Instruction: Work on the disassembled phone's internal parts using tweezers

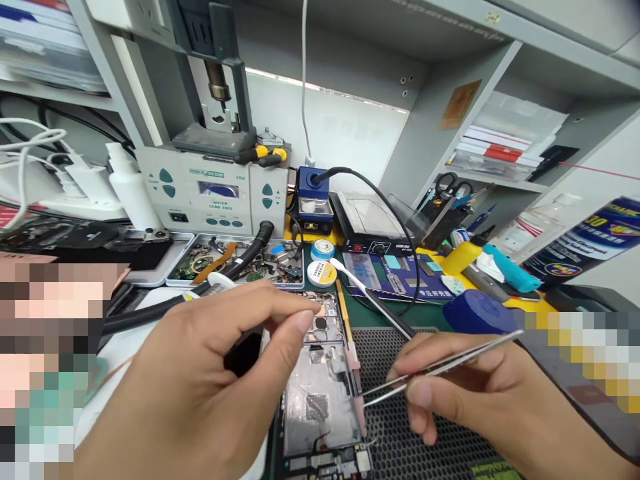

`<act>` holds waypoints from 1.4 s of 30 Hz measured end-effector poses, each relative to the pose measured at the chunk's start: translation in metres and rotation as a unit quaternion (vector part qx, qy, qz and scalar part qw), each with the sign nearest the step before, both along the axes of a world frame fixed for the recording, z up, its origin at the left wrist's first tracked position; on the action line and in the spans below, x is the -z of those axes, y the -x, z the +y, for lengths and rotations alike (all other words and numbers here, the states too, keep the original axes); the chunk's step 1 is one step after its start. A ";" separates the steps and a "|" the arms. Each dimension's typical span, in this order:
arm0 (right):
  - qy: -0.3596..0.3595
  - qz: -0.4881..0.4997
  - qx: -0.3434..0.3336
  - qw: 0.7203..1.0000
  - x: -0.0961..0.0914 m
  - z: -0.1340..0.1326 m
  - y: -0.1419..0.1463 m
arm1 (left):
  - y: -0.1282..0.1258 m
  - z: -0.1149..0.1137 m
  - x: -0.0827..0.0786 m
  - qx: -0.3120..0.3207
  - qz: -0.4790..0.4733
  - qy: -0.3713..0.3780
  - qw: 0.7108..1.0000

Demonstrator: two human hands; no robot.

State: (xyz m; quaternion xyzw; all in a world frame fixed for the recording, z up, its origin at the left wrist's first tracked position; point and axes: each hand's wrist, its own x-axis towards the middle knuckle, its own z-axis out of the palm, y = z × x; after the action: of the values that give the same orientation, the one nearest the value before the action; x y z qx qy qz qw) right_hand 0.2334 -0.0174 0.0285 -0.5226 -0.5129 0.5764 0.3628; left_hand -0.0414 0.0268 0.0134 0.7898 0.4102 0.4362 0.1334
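Observation:
A smartphone with its back off [325, 373] lies in front of me, its metal plate, circuit board and small connectors showing. My left hand [215, 380] hovers over the phone's upper left part, thumb and forefinger pinched together. Whatever may be between those fingertips is too small or hidden to make out. In my right hand [460, 387] is a pair of metal tweezers [425, 369], tips pointing left at the phone's right edge. Those tips meet or nearly meet a pink strip [360, 415] there. Another pink tab [353, 360] sits a little higher on that edge.
Under the phone's right side spreads a black perforated mat [390, 440]. Behind stand a hot-air station [215, 190], a parts tray [240, 267], round tins [321, 272] and a blue soldering-iron holder [314, 193]. A soldering iron [373, 300] and its cable reach towards my right hand.

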 end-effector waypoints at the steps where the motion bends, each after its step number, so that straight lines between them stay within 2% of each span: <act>1: -0.003 -0.010 0.003 1.000 0.000 0.000 0.002 | 0.001 0.000 0.000 0.000 0.003 -0.005 1.000; 7: -0.051 -0.041 0.018 0.998 0.002 0.002 0.012 | -0.002 0.000 0.000 0.013 -0.007 -0.013 1.000; 11: -0.067 -0.041 0.006 0.997 0.007 -0.003 0.016 | -0.011 0.000 0.002 0.059 -0.097 -0.010 0.993; 13: -0.093 -0.049 -0.007 0.994 0.009 -0.005 0.018 | -0.015 -0.001 0.003 0.055 -0.116 0.010 0.992; 17: -0.122 -0.068 -0.050 0.989 0.012 -0.005 0.024 | -0.016 -0.005 0.000 0.042 -0.099 0.048 0.993; 24: -0.127 -0.089 -0.084 0.984 0.014 -0.004 0.030 | -0.012 -0.008 -0.002 0.047 -0.093 0.064 0.993; 32: -0.144 -0.095 -0.086 0.981 0.011 -0.004 0.034 | -0.015 -0.008 -0.001 0.054 -0.093 0.069 0.992; 42: -0.133 -0.087 -0.050 0.986 0.011 -0.005 0.036 | -0.012 -0.006 -0.001 0.068 -0.084 0.083 0.991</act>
State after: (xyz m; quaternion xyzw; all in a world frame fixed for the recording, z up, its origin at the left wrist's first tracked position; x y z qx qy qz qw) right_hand 0.1973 -0.0224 0.0179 -0.4913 -0.6401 0.4732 0.3536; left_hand -0.0292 0.0203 0.0140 0.7625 0.3780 0.4553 0.2614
